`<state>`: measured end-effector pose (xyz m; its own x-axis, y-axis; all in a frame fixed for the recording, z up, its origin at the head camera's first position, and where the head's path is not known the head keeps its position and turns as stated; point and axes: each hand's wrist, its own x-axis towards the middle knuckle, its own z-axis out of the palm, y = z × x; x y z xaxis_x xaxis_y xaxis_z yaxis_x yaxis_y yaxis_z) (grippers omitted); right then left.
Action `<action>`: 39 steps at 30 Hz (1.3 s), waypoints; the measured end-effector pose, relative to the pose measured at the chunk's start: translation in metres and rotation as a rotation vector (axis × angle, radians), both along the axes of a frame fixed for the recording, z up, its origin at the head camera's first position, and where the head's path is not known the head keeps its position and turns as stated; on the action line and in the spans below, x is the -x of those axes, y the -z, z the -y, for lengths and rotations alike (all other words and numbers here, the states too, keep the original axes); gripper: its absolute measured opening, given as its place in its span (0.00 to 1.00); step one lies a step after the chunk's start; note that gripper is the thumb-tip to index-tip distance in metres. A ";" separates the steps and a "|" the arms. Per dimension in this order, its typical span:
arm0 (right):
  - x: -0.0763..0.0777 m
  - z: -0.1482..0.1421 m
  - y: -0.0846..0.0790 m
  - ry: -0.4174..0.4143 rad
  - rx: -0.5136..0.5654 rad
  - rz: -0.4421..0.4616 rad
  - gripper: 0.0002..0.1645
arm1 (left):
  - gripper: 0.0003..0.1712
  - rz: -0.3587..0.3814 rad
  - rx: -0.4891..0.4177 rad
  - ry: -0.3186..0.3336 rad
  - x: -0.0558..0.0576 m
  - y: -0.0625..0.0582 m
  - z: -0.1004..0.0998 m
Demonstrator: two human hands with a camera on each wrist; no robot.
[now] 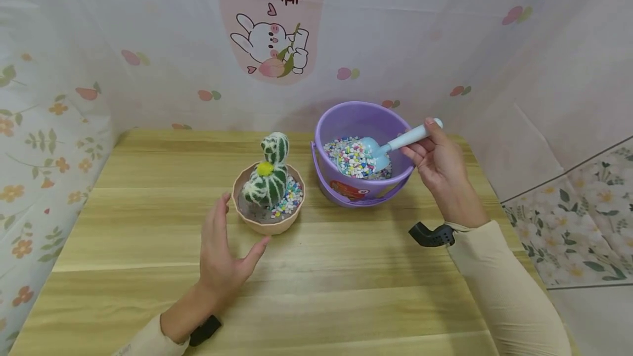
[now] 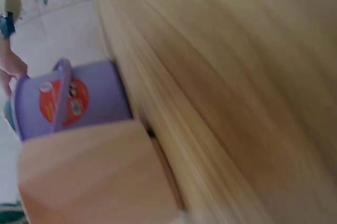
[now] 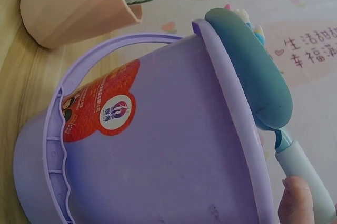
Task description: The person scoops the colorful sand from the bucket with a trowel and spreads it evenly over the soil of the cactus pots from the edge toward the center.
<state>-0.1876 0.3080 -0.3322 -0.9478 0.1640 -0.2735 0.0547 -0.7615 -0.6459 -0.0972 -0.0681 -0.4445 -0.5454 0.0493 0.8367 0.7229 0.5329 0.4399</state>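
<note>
My right hand (image 1: pixel 440 161) grips the pale handle of a light blue toy shovel (image 1: pixel 412 137). Its scoop, heaped with small multicoloured pebbles (image 1: pixel 357 159), is over the mouth of a purple bucket (image 1: pixel 363 114); in the right wrist view the scoop (image 3: pixel 253 71) shows level with the rim. More pebbles lie inside the bucket. To the left stands a peach faceted pot (image 1: pixel 269 228) holding a green cactus (image 1: pixel 269 185) with a yellow flower. Pebbles cover the right part of its grey soil. My left hand (image 1: pixel 222 251) is beside the pot, fingers extended and thumb spread at its front.
The wooden table (image 1: pixel 336 290) carries the pot and the bucket. Behind it hangs a pale printed cloth (image 1: pixel 168 43) with a rabbit picture. Floral cloth (image 1: pixel 44 180) borders the left side. The bucket's purple handle (image 3: pixel 55 155) hangs down at its front.
</note>
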 end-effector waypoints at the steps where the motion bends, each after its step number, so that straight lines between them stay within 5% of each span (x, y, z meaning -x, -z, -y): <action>1: 0.000 0.000 0.000 -0.002 0.004 0.000 0.16 | 0.51 0.025 0.006 -0.005 0.003 0.002 0.002; 12: -0.003 -0.001 -0.001 -0.011 0.013 0.004 0.17 | 0.77 0.531 0.067 -0.015 0.026 0.006 0.007; 16: -0.005 -0.001 0.000 -0.009 0.014 0.005 0.19 | 0.78 0.641 0.088 -0.027 0.034 0.000 0.002; 28: -0.009 -0.002 0.002 0.003 0.042 0.023 0.18 | 0.74 0.674 0.179 0.016 0.044 -0.006 0.002; 39: -0.016 0.006 0.004 0.020 0.054 -0.004 0.18 | 0.72 0.767 0.256 0.189 0.066 -0.017 0.016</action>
